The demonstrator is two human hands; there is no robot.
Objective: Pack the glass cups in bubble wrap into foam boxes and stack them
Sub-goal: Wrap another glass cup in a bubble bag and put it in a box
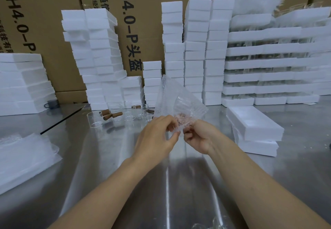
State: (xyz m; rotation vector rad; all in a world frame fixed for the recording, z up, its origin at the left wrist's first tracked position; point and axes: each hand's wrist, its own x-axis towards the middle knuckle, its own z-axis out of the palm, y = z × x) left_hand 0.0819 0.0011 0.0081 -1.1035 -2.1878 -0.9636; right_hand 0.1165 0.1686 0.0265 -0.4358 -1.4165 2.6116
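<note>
1. Left hand and right hand each pinch the near edge of the bubble-wrap pouch, which is held above the steel table, centre.
2. Glass cup sits inside the pouch.
3. Risk: the fingers grip film only, so a loosened pinch likely drops the cup onto steel.
4. Pouch opening is hidden by fingers; a pinkish patch inside is unclear.

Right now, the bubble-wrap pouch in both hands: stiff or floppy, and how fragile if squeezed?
Probably semi-floppy: the bubble-wrap pouch stands up above the left hand and right hand pinching its lower end, but looks creased. Likely light: fingertip pinches carry it. Fragile inside: a glass cup shows through, so squeeze gently.
</note>
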